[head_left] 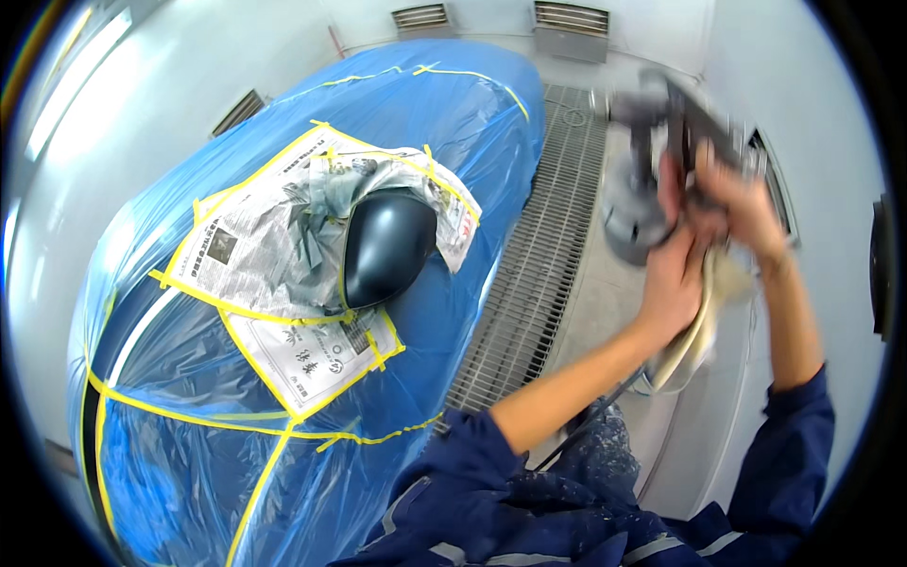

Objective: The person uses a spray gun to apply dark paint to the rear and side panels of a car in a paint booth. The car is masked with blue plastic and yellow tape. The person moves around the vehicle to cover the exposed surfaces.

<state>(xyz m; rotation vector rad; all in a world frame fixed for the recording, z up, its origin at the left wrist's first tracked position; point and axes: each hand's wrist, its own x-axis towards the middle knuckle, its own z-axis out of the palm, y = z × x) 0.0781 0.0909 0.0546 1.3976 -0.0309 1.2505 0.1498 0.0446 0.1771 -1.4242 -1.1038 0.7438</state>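
Note:
On the right, my right hand grips a blurred metal spray gun with a dark grey cup hanging under its front. My left hand is closed round the lower part of the gun, beside the cup. A pale beige cloth hangs below my hands, blurred, along with a hose. To the left, a glossy black mirror cover stands on a covered vehicle, surrounded by crumpled masking paper and newspaper sheets edged with yellow tape.
Blue plastic sheeting held by yellow tape wraps the vehicle across the left and middle. A metal floor grating runs along its right side. Pale booth walls curve round, with vents at the back and bright light strips at the upper left.

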